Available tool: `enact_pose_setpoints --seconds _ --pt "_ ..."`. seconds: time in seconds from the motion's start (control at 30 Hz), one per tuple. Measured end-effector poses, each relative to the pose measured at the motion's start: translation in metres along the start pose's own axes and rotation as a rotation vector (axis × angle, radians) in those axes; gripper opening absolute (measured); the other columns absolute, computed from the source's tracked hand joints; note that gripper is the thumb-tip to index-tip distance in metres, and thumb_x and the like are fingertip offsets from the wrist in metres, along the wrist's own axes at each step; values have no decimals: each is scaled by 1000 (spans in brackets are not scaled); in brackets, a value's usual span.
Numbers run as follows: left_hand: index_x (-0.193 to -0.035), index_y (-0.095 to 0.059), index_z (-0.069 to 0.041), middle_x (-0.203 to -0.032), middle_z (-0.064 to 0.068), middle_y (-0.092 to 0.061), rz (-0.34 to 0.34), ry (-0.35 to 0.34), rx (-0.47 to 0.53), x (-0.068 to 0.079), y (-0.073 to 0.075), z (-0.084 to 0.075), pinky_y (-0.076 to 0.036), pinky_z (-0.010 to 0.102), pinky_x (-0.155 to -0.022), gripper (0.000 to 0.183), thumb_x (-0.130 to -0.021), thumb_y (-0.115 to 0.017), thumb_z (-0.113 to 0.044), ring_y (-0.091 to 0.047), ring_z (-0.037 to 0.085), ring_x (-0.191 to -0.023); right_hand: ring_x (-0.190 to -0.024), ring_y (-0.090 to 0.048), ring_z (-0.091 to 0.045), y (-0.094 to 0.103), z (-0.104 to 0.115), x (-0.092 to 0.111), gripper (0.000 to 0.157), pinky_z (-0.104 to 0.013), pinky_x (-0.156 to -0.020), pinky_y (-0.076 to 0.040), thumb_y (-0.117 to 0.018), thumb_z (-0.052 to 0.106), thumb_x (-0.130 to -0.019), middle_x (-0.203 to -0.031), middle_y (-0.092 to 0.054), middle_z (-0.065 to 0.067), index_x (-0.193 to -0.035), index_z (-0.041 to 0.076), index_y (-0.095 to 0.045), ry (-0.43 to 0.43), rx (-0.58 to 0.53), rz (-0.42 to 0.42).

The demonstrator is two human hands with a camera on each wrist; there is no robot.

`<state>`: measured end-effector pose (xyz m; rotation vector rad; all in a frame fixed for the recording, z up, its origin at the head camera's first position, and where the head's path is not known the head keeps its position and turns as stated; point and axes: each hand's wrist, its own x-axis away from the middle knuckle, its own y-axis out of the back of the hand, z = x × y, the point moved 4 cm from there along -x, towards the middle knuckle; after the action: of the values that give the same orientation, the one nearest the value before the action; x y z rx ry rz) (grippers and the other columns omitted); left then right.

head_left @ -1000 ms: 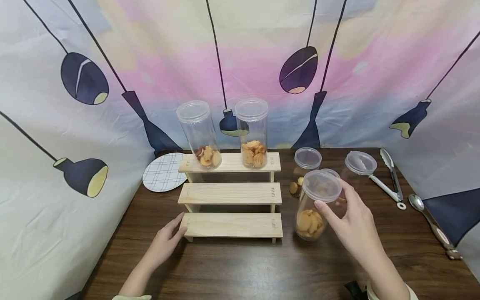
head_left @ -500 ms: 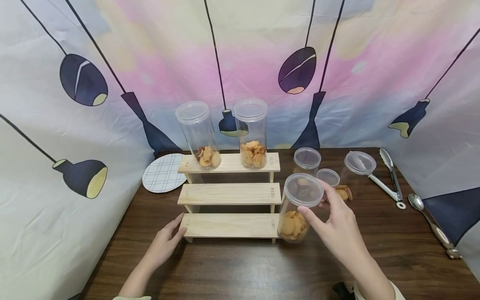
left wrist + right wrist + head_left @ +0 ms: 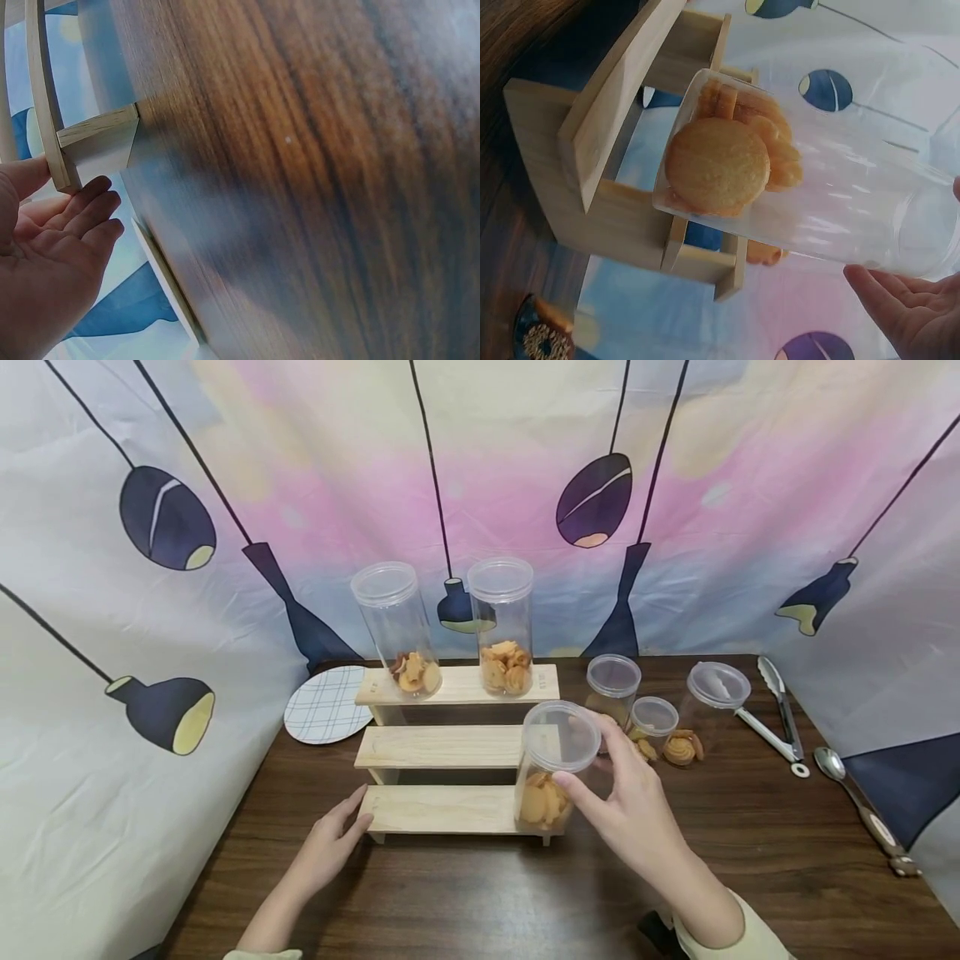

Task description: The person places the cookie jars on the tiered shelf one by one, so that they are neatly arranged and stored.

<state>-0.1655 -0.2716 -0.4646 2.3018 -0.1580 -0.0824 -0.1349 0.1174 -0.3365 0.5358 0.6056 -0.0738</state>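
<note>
Jar [image 3: 542, 777], one, lidded, cookies at its base: in the half second since the last frame it has shifted left, from the right edge of the rack [image 3: 442, 808] to the right end of its bottom step. Whether its base touches the wood we cannot tell.
Right hand [image 3: 633, 810]: grasps the jar high up, near the lid, as before.
Left hand [image 3: 330, 839]: unmoved, thumb and fingers pinching the left end of the bottom step.
Tall jars [image 3: 396, 635], two, upright on the top step: unchanged.
Low jars [image 3: 613, 677], three, right of the rack: we now see more of the middle one and the cookies about it; right fingers overlap the rearmost.
Tongs [image 3: 790, 718] and spoon [image 3: 870, 818]: far right.
Plate [image 3: 328, 706]: behind, left.
Obstruction: the jar hides the right ends of two steps.
</note>
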Motion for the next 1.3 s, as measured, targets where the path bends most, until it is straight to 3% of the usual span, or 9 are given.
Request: enact_pose_setpoints --seconds 0.27,0.57,0.97,1.3 --pt "-143 -39 6 -140 29 -42 -21 -44 -4 1 3 -4 -29 62 -103 54 -101 -52 -26 -34 51 -129 -108 -56 -12 -15 10 -12 66 -28 -87 -51 -77 22 -84 -122 -57 5 -142 22 -44 49 -57 46" --pt "-143 -39 6 -140 29 -42 -14 -38 -8 -1 2 -3 -28 62 -103 54 -101 -52 -26 -33 51 -129 -111 -54 -10 -32 17 -27 63 -29 -88 -50 -71 36 -88 -129 -52 7 -142 23 -42 30 -116 118" --pt "-143 -39 5 -140 29 -42 -23 -31 5 0 0 -2 -29 61 -103 55 -101 -53 -26 -35 49 -129 -117 -52 -11 -60 26 -47 64 -30 -91 -49 -66 42 -91 -135 -48 5 -145 25 -37 47 -155 157" --pt "-144 -39 5 -140 29 -41 -14 -17 5 0 2 -4 -29 60 -104 55 -101 -53 -27 -35 47 -130 -113 -55 -12 -84 34 -67 67 -24 -91 -47 -64 45 -91 -135 -48 -1 -147 22 -34 62 -214 187"
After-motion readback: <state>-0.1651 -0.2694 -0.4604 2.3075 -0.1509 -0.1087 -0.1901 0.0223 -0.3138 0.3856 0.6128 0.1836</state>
